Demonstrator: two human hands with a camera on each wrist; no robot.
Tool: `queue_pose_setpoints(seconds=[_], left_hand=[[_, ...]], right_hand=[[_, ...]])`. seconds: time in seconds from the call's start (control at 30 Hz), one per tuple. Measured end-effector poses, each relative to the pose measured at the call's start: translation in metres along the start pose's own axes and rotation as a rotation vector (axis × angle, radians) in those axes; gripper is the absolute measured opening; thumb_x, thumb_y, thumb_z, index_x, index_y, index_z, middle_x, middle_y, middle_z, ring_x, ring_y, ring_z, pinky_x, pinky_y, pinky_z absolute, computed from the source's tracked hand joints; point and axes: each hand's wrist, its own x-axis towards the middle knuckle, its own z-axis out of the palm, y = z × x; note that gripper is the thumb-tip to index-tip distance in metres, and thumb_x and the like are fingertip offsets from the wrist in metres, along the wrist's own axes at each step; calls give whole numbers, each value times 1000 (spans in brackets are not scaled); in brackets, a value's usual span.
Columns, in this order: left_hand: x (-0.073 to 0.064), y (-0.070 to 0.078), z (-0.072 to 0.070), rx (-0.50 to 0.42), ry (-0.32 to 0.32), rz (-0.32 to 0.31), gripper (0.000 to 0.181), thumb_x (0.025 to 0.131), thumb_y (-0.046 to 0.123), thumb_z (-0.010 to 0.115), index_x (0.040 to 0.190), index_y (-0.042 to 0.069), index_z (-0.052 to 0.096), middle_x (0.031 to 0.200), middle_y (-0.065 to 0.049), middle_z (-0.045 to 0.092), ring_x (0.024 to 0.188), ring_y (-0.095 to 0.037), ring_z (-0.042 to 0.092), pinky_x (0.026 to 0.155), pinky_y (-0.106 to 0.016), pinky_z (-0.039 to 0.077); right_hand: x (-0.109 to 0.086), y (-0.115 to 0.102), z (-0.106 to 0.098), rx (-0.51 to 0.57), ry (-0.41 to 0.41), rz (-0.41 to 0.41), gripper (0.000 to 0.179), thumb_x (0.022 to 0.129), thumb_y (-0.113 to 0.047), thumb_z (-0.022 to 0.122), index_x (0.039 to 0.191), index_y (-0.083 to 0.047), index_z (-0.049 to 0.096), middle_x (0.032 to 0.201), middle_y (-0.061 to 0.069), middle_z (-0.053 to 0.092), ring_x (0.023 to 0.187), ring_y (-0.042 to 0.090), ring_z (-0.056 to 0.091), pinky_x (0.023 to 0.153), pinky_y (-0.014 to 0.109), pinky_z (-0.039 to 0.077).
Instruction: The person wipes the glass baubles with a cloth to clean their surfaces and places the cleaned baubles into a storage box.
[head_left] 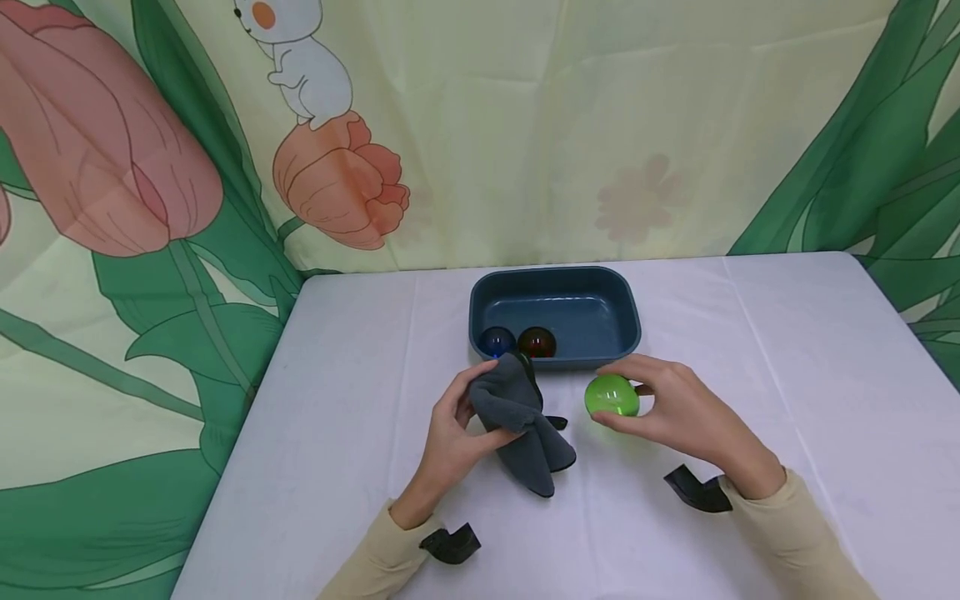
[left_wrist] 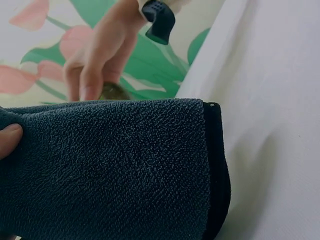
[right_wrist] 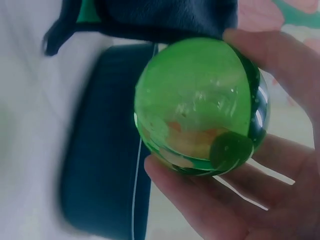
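Observation:
A dark grey cloth (head_left: 517, 408) with black edging hangs bunched from my left hand (head_left: 453, 437), which grips it between thumb and fingers. In the left wrist view the fuzzy cloth (left_wrist: 115, 165) fills the lower left. To its right, my right hand (head_left: 675, 408) pinches a clear green ball (head_left: 612, 395) above the table. The right wrist view shows the green ball (right_wrist: 200, 105) held by the thumb and fingertips, apart from the palm. Behind both hands stands a dark blue tray (head_left: 592, 362). Inside it, a blue ball (head_left: 497, 341) and a dark red ball (head_left: 537, 342) lie side by side at the front left.
A white cloth covers the table (head_left: 750, 333). Behind it hangs a curtain (head_left: 525, 150) printed with flowers and leaves. Black straps (head_left: 452, 544) stick out at both sleeve cuffs.

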Motion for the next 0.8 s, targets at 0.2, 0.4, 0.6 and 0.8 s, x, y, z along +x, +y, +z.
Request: queue_pose_setpoints(seconds=[0.2, 0.4, 0.6, 0.8], left_hand=[[2, 1, 5, -8, -13, 16, 78, 75, -6, 82, 144, 10, 48, 143, -14, 51, 122, -21, 57, 100, -24, 50], [4, 3, 11, -13, -24, 30, 76, 77, -6, 81, 144, 8, 48, 142, -15, 51, 118, -22, 59, 98, -24, 52], [5, 4, 15, -2, -17, 29, 76, 76, -5, 81, 143, 10, 49, 142, -13, 51, 119, -22, 59, 99, -25, 52], [6, 4, 19, 1, -12, 39, 77, 75, -7, 81, 143, 9, 48, 142, -13, 52, 121, -22, 58, 101, -26, 51]], right_hand=[[11, -14, 12, 94, 26, 22, 46, 76, -28, 87, 115, -10, 71, 110, 0, 70, 90, 12, 65, 76, 32, 62], [21, -28, 23, 205, 80, 21, 45, 78, -27, 86, 116, -10, 70, 109, 1, 69, 90, 12, 67, 77, 30, 62], [27, -39, 30, 273, 137, 11, 44, 78, -28, 86, 115, -10, 71, 106, 0, 70, 90, 12, 69, 73, 25, 61], [29, -45, 34, 310, 133, 53, 46, 77, -29, 87, 115, -10, 71, 106, 0, 71, 91, 13, 69, 73, 28, 62]])
